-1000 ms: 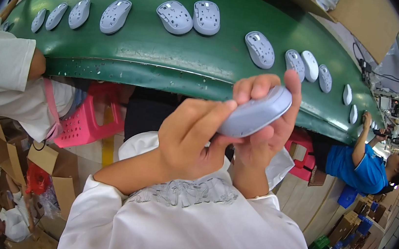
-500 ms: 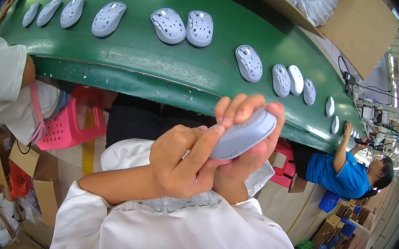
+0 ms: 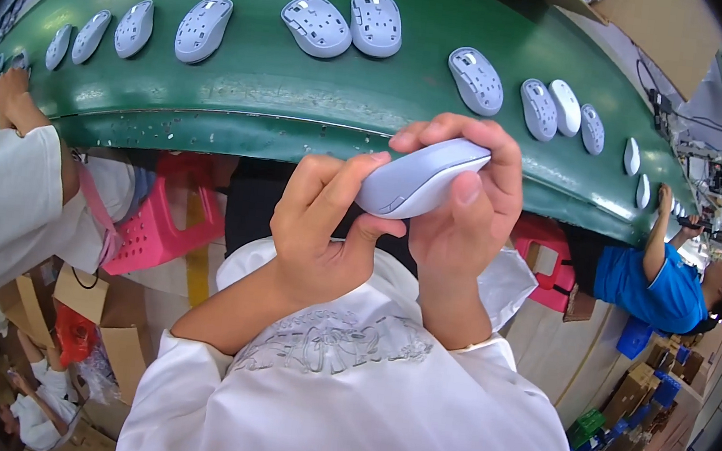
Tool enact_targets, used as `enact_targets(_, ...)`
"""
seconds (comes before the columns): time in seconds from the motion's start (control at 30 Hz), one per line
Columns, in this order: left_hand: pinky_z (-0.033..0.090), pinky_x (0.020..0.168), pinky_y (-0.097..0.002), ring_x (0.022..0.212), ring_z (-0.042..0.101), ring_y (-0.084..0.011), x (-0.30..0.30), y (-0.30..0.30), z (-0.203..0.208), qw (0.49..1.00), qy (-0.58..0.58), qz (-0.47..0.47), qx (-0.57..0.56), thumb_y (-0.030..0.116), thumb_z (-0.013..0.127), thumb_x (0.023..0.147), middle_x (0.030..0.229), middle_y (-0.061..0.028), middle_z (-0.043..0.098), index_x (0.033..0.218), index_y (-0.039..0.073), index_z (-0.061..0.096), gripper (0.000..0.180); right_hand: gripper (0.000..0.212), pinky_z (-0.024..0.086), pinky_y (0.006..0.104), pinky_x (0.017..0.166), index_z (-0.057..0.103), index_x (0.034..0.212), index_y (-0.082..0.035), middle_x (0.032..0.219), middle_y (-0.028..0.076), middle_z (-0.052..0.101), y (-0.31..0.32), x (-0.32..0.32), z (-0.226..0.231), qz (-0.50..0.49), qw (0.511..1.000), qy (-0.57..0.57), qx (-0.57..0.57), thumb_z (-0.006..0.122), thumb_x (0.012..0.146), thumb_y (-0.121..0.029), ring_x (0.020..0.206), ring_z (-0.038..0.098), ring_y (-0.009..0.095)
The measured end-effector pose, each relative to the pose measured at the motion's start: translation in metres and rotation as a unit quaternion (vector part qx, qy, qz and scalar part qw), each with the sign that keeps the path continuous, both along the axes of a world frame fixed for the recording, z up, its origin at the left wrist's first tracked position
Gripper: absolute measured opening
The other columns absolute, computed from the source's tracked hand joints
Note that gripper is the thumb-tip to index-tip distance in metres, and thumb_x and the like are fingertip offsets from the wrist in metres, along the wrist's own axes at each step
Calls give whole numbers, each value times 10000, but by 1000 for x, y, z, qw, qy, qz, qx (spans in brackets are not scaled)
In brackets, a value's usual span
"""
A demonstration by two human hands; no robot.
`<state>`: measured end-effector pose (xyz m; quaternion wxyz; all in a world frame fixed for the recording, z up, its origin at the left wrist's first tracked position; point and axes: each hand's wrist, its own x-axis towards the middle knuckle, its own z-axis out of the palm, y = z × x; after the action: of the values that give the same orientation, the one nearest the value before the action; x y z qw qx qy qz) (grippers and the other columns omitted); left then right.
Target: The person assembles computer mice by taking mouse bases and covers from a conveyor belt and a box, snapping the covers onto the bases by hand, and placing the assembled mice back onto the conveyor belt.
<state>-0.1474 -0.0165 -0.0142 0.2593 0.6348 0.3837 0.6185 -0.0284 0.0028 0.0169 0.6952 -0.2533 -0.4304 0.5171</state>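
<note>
Several mice [image 3: 316, 26] line the table [image 3: 243, 87] — beyond the held mouse [image 3: 420, 177].

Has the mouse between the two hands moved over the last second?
Yes. Judged against the left-hand pink stool, the held mouse has shifted to the left, nearer the stool.
</note>
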Motion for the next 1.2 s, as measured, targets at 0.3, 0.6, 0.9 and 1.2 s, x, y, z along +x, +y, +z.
enact_targets(0.3, 491, 664, -273, 787, 566, -193, -5, -3, -1, 999, 12, -20, -25, -27, 756, 707, 1035, -119, 621, 1193, -9, 620, 505, 356, 510, 381, 805, 516, 1223, -35, 1049, 185, 585, -4, -7, -7, -72, 994, -69, -37, 513, 879, -125, 908, 603, 283)
enact_targets(0.6, 521, 692, -289, 803, 618, -213, -11, -10, -11, 999, -8, -12, -52, -79, 709, 714, 1052, -159, 655, 1182, -22, 605, 482, 361, 516, 343, 789, 506, 1225, -6, 1043, 186, 603, -7, -14, -7, -35, 997, -62, 3, 535, 878, -101, 907, 600, 253)
enact_targets(0.9, 523, 681, -280, 771, 616, -189, -9, -11, -8, 997, -29, -16, -65, -117, 667, 719, 983, -135, 670, 1179, -36, 595, 473, 371, 516, 308, 769, 499, 1231, 1, 1037, 182, 614, -6, -16, -7, -47, 993, -103, 46, 550, 872, -77, 896, 599, 232)
enact_targets(1.2, 519, 683, -274, 778, 610, -179, -6, -8, -11, 996, -43, -32, -66, -120, 655, 729, 973, -124, 667, 1179, -45, 584, 462, 376, 510, 297, 756, 499, 1230, -5, 1037, 181, 613, -7, -13, -4, -45, 993, -105, 36, 549, 862, -60, 883, 595, 221)
